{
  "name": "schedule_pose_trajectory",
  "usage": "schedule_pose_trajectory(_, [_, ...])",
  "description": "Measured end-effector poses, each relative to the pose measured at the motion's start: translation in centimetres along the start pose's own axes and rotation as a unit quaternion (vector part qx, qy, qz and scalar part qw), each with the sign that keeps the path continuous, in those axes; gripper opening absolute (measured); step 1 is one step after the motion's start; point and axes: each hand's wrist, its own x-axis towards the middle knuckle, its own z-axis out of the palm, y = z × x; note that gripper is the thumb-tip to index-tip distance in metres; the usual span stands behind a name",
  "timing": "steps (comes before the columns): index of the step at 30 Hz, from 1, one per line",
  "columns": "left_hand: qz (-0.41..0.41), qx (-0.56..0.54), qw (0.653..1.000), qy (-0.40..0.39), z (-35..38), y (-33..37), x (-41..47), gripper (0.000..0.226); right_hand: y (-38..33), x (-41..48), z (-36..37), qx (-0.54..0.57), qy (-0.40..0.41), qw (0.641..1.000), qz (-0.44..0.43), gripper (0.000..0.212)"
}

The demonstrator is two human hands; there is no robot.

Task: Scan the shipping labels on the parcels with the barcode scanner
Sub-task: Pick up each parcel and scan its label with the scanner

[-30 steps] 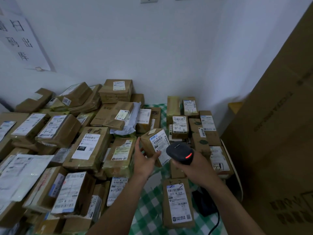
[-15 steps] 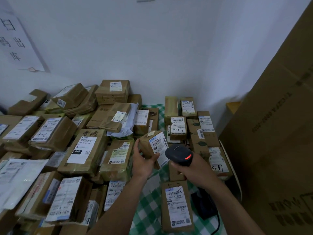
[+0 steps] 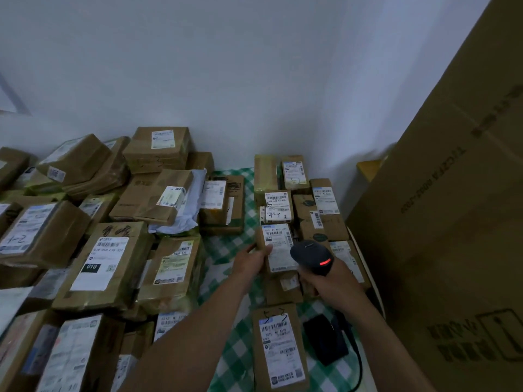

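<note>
The parcel (image 3: pixel 276 250) is being held label-up right of centre, against the right-hand stack (image 3: pixel 325 210), with the left hand (image 3: pixel 253 260) gripping its left edge. The right hand (image 3: pixel 331 281) is clasping the barcode scanner (image 3: pixel 311 257) beside the label (image 3: pixel 277 236), so scanning seems in hand. Next it likely needs setting down. Checked cloth (image 3: pixel 223 250) is showing left, and a tall carton (image 3: pixel 452 222) is crowding the right.

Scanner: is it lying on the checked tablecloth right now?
No, the right hand grips the scanner; the left hand holds a parcel.
</note>
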Motion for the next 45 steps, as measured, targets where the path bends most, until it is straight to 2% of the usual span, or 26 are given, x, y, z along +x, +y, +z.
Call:
schedule_pose_trajectory(6, [0.015, 0.043, 0.999, -0.011, 1.2, 0.3, 2.8, 0.039, 0.0, 0.9, 0.2, 0.020, 0.005, 1.000, 0.013, 0.039])
schedule_pose_trajectory(9, [0.027, 0.049, 0.998, -0.010, 1.0, 0.3, 2.6, 0.040, -0.6, 1.2, 0.6, 0.001, -0.006, 1.000, 0.005, 0.026])
schedule_pose_trajectory(14, [0.121, 0.122, 0.982, 0.075, -2.5, 0.4, -0.2, 0.055, -1.9, 1.7, 2.3, -0.010, -0.041, 0.999, -0.019, 0.030])
schedule_pose_trajectory(16, [0.164, 0.191, 0.958, 0.135, -5.5, 0.1, -1.7, 0.053, -2.6, 1.8, 3.4, -0.015, -0.068, 0.997, -0.033, 0.032])
schedule_pose_trajectory(19, [0.196, 0.324, 0.893, 0.244, -10.5, -0.9, -2.9, 0.057, -3.3, 1.9, 5.3, -0.015, -0.104, 0.993, -0.045, 0.032])
schedule_pose_trajectory(22, [0.109, 0.374, 0.873, 0.292, -13.9, -2.0, -3.8, 0.079, -3.6, 1.9, 6.6, -0.029, -0.128, 0.990, -0.050, 0.037])
schedule_pose_trajectory(27, [0.033, 0.376, 0.888, 0.261, -16.3, -3.4, -3.2, 0.105, -4.2, 1.1, 7.7, -0.051, -0.157, 0.984, -0.062, 0.037])
schedule_pose_trajectory(31, [0.013, 0.375, 0.890, 0.261, -16.5, -2.6, -3.3, 0.109, -4.4, 0.9, 7.9, -0.049, -0.166, 0.982, -0.070, 0.036])
schedule_pose_trajectory(35, [0.034, 0.364, 0.887, 0.282, -15.5, -2.0, -6.0, 0.114, -4.7, 0.6, 7.8, -0.042, -0.155, 0.983, -0.088, 0.035])
schedule_pose_trajectory(38, [0.061, 0.310, 0.913, 0.259, -14.2, -2.4, -9.0, 0.119, -4.8, 0.3, 7.8, -0.015, -0.138, 0.986, -0.091, 0.041])
schedule_pose_trajectory(41, [0.141, 0.233, 0.938, 0.214, -12.1, -3.2, -11.1, 0.114, -4.9, -0.4, 7.8, 0.034, -0.087, 0.991, -0.098, 0.053])
schedule_pose_trajectory(45, [0.206, 0.165, 0.946, 0.188, -9.0, -3.2, -12.0, 0.111, -5.7, -1.7, 7.6, 0.154, -0.046, 0.981, -0.107, 0.050])
